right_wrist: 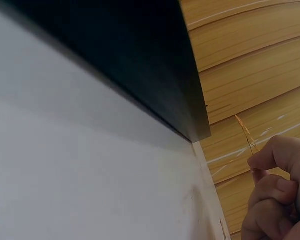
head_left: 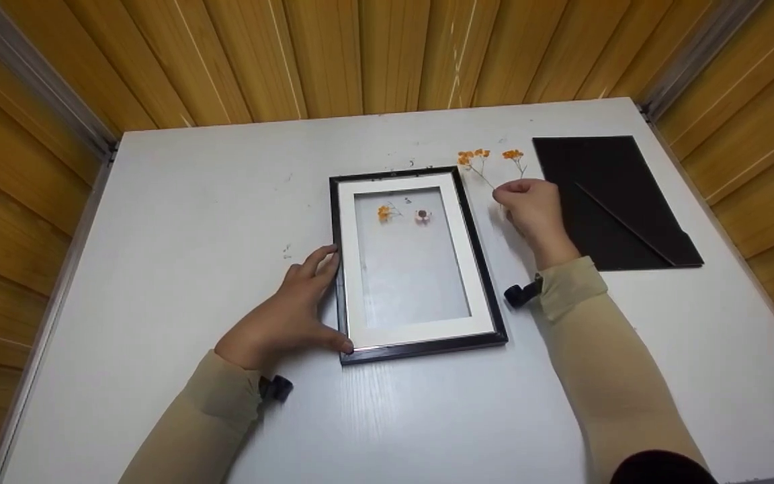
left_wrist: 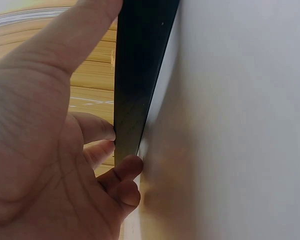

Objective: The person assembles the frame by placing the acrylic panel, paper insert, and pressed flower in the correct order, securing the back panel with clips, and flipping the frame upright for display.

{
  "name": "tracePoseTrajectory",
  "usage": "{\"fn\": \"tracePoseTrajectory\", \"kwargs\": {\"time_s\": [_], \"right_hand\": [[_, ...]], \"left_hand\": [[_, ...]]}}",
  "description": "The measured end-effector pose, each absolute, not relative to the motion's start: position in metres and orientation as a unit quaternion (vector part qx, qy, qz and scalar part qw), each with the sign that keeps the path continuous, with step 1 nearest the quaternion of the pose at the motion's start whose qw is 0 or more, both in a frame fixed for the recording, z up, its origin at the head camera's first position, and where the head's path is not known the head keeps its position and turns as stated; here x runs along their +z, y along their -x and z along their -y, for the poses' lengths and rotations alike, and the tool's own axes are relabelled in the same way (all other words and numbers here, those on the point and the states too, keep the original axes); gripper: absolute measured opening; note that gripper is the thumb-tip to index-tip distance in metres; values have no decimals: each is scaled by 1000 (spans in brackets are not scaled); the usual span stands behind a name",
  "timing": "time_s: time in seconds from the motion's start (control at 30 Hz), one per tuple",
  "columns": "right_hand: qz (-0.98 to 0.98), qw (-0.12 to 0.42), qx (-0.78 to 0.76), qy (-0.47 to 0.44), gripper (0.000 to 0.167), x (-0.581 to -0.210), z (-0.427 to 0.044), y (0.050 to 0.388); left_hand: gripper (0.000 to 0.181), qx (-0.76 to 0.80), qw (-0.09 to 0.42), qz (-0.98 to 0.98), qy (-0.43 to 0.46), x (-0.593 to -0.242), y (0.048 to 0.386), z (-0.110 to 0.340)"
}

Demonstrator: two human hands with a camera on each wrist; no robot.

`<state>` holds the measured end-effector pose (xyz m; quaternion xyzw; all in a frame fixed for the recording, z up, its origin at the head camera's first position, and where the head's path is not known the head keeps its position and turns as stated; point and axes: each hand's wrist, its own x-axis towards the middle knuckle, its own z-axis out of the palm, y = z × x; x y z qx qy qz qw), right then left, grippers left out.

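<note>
A black picture frame (head_left: 420, 351) with a white mat lies flat on the table. Beside its left edge is my left hand (head_left: 293, 312), thumb on the lower left corner and fingertips against the side; the left wrist view shows these fingers (left_wrist: 97, 127) touching the black side. Past the frame's upper right, my right hand (head_left: 531, 208) pinches a thin stem of dried orange flowers (head_left: 474, 158). A second orange cluster (head_left: 513, 154) rises behind that hand; whether both share one stem I cannot tell. Within the mat opening lie a small orange sprig (head_left: 384, 213) and a pale dark-centred flower (head_left: 422, 216).
A black backing board (head_left: 629, 202) with a diagonal strip lies at the right of the white table (head_left: 212, 202). Tiny dark crumbs are scattered around the frame. Wood-patterned panels (head_left: 326, 60) stand behind the table and at both sides.
</note>
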<state>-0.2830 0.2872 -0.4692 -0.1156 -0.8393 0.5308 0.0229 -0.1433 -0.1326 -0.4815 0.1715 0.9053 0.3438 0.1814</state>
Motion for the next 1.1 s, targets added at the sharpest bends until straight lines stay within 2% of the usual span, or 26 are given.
{"fn": "tracePoseTrajectory", "kwargs": {"time_s": [0.27,0.83,1.1], "right_hand": [[792,-1,603,95,10,-461,-268,275],[850,-26,527,1,21,-433,-238,251],[870,-44,490,-40,18,-428,-218,238]], "left_hand": [[156,343,186,-904,-173,-479,143,131],[158,343,182,-905,-174,-480,143,132],[157,346,181,-904,-173,-480,143,132]]}}
